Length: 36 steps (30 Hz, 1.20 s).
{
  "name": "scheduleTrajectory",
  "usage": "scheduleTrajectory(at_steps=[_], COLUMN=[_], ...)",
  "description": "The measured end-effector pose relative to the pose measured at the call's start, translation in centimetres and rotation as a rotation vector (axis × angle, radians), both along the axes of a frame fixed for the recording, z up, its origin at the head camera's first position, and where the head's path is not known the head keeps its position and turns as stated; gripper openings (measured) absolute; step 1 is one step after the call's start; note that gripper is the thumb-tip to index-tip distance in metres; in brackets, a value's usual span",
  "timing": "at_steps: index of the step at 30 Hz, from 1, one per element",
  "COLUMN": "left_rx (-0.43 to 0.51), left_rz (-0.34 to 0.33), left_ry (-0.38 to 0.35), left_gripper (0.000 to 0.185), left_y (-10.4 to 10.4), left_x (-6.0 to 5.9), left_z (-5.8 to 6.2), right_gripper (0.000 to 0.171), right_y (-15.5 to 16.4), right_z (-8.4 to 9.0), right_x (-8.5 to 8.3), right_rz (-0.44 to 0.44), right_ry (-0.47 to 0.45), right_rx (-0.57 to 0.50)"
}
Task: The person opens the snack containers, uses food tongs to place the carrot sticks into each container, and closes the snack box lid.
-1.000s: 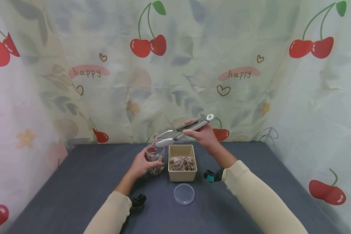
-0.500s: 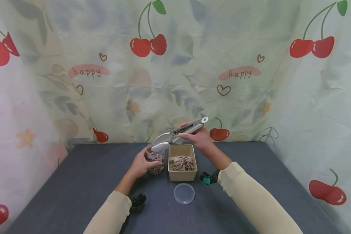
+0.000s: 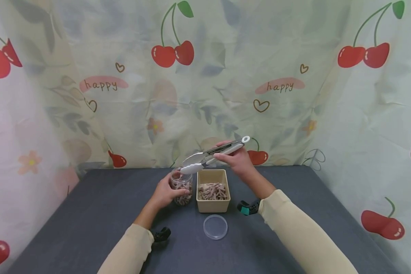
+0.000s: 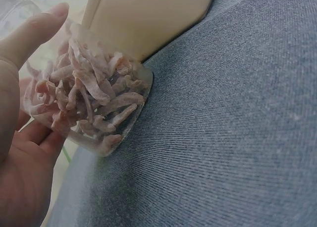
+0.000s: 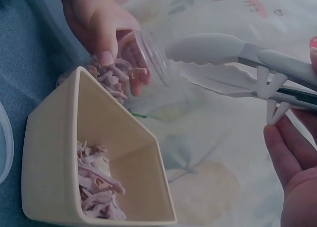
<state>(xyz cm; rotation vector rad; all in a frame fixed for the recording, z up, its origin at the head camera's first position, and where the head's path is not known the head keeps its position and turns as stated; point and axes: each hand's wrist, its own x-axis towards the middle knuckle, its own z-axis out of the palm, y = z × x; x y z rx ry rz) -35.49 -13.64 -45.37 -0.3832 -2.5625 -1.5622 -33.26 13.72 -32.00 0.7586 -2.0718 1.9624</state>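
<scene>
A clear jar (image 3: 182, 187) stands on the table, partly filled with wrinkled, pale pinkish-brown strips (image 4: 89, 88) that look dusted. My left hand (image 3: 163, 193) grips its side, thumb on the near face and fingers round the other. White-tipped metal tongs (image 3: 222, 151) are held in my right hand (image 3: 239, 160). Their heads (image 5: 213, 48) sit by the jar's open mouth, slightly apart, and no strip shows between them. Right of the jar is a beige rectangular container (image 3: 213, 206) with more strips (image 5: 99, 187) on its bottom.
A round clear lid (image 3: 215, 227) lies on the dark blue-grey tablecloth (image 3: 99, 213) in front of the beige container. Behind the table hangs a cherry-print curtain (image 3: 205, 87), which also runs down both sides.
A second ago the tongs held strips above the jar. They dipped to its mouth, spread, and the strips left them. Now they are slightly higher and further right. My left hand stays put.
</scene>
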Motion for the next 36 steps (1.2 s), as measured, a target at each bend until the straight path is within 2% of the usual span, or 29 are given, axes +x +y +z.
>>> scheduleTrajectory(at_steps=[5,10,13,19,24,28,31,36], left_rx=[0.001,0.017,0.017,0.012,0.007,0.011,0.015,0.019], left_rz=[-0.005,-0.013,-0.012,-0.010,-0.006,-0.002,-0.005,-0.008], left_ry=[0.007,0.018,0.024,0.018,0.014,0.015,0.017,0.013], left_gripper=[0.080,0.081,0.079,0.080,0.079,0.078,0.079,0.079], left_y=[0.0,0.0,0.0,-0.1,-0.1,0.0,0.0,0.0], left_x=[0.1,0.1,0.1,0.1,0.1,0.1,0.1,0.1], left_z=[-0.1,-0.1,0.0,0.0,0.0,0.0,0.0,0.0], right_gripper=[0.035,0.037,0.037,0.040,0.040,0.041,0.042,0.043], right_y=[1.2,2.5,3.2,4.2,4.9,5.1,5.1,5.7], right_z=[-0.8,-1.0,-0.9,-0.9,-1.5,-1.3,-0.9,-1.7], right_x=[-1.1,-1.4,-1.4,-1.2,-0.9,0.1,0.9,0.8], right_rz=[-0.029,-0.056,-0.057,-0.054,-0.082,-0.103,-0.096,-0.073], right_ry=[-0.005,0.028,0.015,-0.037,-0.034,-0.042,-0.058,-0.073], right_rx=[-0.007,-0.002,-0.005,0.013,0.060,0.117,0.149,0.174])
